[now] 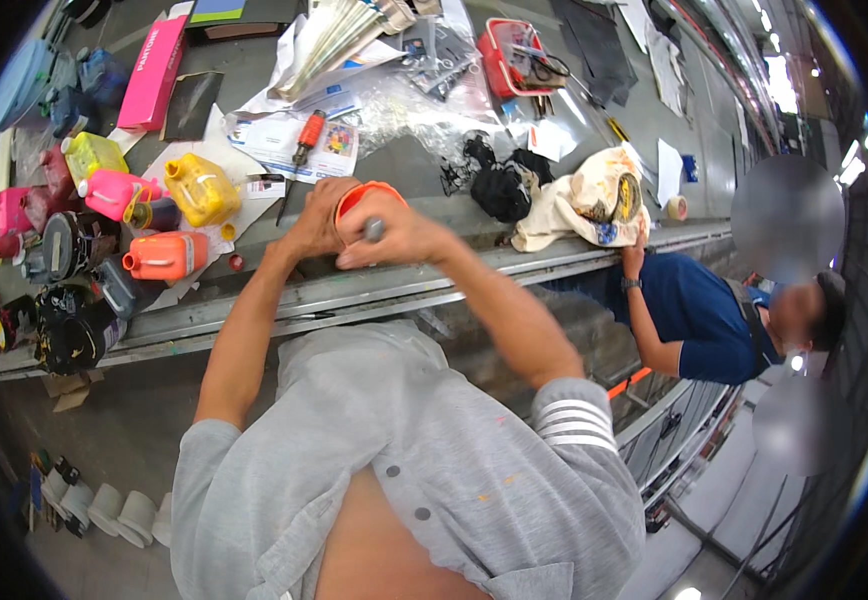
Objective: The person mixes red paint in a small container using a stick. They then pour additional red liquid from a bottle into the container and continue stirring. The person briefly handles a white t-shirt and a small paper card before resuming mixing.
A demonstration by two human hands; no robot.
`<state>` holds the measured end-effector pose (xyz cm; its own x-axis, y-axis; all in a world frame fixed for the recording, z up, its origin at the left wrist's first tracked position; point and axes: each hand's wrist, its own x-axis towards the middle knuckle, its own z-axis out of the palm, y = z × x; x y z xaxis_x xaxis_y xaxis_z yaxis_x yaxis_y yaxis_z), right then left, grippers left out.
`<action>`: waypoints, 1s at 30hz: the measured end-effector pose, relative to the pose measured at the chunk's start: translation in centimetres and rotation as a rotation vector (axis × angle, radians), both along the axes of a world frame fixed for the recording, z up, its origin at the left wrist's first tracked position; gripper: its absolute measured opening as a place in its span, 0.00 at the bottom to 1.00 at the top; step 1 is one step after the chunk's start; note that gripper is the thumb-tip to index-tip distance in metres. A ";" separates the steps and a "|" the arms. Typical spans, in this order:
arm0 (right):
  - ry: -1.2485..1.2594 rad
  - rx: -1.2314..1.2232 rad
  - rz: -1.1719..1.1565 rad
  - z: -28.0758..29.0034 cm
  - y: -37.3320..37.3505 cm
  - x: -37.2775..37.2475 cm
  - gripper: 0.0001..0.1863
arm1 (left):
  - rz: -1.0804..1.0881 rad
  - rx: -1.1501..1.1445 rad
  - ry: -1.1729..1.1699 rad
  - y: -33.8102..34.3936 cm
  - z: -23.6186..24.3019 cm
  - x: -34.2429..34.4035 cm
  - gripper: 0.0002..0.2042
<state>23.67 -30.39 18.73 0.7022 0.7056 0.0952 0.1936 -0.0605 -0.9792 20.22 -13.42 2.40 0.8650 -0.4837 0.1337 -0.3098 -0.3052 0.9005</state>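
Observation:
At the near edge of the workbench, my left hand (pixel 316 222) wraps round the side of an orange, open-topped container (pixel 382 190). My right hand (pixel 414 238) is closed over its mouth, gripping a tool with a grey rounded end (pixel 375 229); the rest of that tool is hidden, so its kind is unclear. Slight blur shows on the right hand and forearm. To the left lie an orange jug (pixel 167 256) on its side and a yellow jug (pixel 204 190). Beyond my left hand, a red-and-black-handled tool (pixel 308 138) rests on printed sheets (pixel 254 135).
Pink (pixel 114 192) and yellow-green jugs (pixel 94 157) and a black bucket (pixel 76 243) crowd the left. A red basket (pixel 494 60) holds scissors (pixel 552 68). Black cloth (pixel 501 190) lies right of me. A co-worker (pixel 694 310) touches a stained cloth bundle (pixel 564 210).

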 end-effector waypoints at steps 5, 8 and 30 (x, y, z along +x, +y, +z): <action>0.493 0.478 -0.133 4.3 -4.5 2.4 0.09 | 0.068 -0.024 0.088 0.3 1.6 -1.0 0.51; 0.138 0.330 -0.581 1.8 0.0 -0.2 0.10 | 0.275 -0.105 0.084 -1.2 1.4 -5.1 0.52; -0.043 0.185 -0.458 -3.5 1.3 -1.9 0.12 | 0.266 0.035 0.099 -2.5 -4.4 -2.9 0.46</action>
